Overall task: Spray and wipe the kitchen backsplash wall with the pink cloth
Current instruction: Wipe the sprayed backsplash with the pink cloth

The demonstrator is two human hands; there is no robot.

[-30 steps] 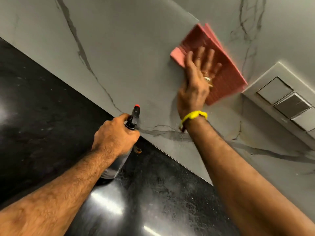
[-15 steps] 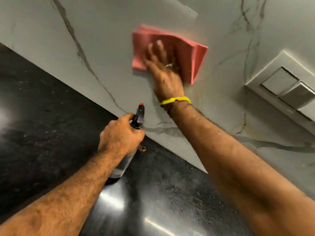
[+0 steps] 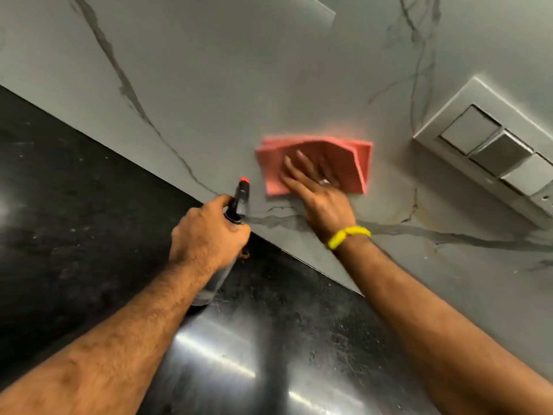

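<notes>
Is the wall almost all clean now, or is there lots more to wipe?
Still mid-job. The right hand presses the folded pink cloth flat on the marble backsplash, low near the black countertop. The left hand grips the spray bottle, ready for more. Brownish stains below the switch panel look unwiped. How much is already clean cannot be told.

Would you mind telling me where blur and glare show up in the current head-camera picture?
Head view: the right hand and pink cloth are motion-blurred; the left hand gripping the spray bottle is sharper; bright glare streaks the black countertop; the wide lens tilts the backsplash wall.
</notes>
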